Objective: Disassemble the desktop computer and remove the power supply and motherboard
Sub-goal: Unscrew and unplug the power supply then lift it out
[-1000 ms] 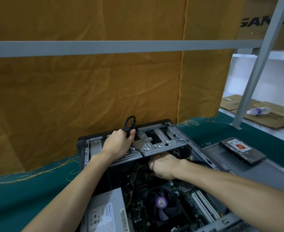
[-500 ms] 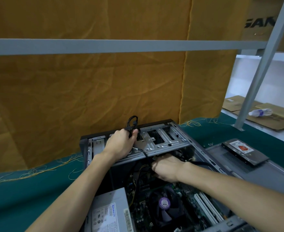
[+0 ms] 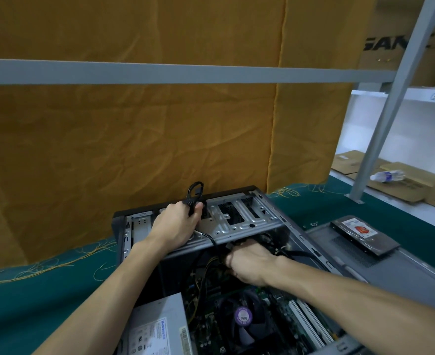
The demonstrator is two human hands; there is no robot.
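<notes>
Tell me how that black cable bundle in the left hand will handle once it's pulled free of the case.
The black cable bundle is probably floppy: it loops above the left hand and trails limp over the drive cage. It looks thin, so likely light. It may snag on the cage's cut-outs.

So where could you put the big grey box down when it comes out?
Bare green table left of the computer case looks free. Also the green strip behind the side panel. The panel holds a hard drive. Inside the case is crowded: cables, both hands.
</notes>
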